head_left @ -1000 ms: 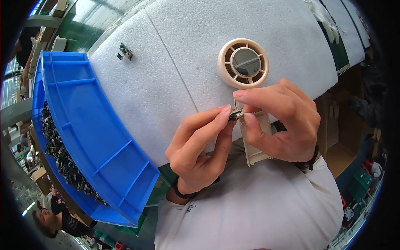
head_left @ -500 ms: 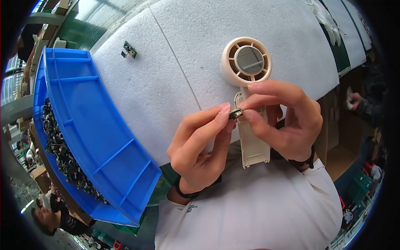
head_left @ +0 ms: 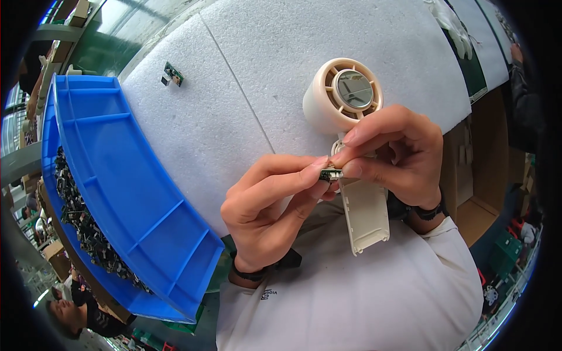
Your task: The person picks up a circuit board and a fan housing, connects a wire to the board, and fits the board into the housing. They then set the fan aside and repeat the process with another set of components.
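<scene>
Between my fingertips is a small green circuit board (head_left: 331, 174) with metal connectors. My left hand (head_left: 275, 202) pinches it from the left. My right hand (head_left: 401, 161) meets it from the right, thumb and index finger closed at its edge; fingertips hide whatever fine part they grip there. Just beyond my hands lies a cream handheld fan (head_left: 328, 96) with a round silver centre and spoked grille. Its open handle shell (head_left: 367, 216) extends toward me under my right hand, hollow side up.
A blue plastic bin (head_left: 132, 164) stands at the left, with many small circuit boards (head_left: 88, 228) heaped beside its inner panel. One loose circuit board (head_left: 172, 75) lies on the white foam sheet (head_left: 246, 52). White gloves (head_left: 451, 26) lie far right, above a cardboard box (head_left: 477, 193).
My hands and the board have come slightly nearer to me, and the board now faces more level. The fan has tilted, and its handle shell has swung nearer my body.
</scene>
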### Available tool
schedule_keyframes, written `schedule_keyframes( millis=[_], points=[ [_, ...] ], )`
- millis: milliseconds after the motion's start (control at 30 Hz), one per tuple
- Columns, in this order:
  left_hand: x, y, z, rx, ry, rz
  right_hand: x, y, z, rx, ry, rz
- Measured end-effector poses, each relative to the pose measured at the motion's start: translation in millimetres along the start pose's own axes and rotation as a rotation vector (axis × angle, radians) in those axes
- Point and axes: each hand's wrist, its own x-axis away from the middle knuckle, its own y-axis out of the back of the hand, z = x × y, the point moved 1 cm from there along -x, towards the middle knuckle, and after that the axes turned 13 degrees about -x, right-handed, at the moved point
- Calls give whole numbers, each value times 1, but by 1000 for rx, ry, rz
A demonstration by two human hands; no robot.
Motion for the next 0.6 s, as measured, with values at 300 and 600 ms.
schedule_keyframes(
  millis=[300, 600],
  points=[
    [1, 3, 1, -56, 3, 18, 2, -2, 2, -61, -44, -9],
    [6, -2, 6, -201, -91, -57, 4, -2, 1, -44, -47, -20]
  ],
)
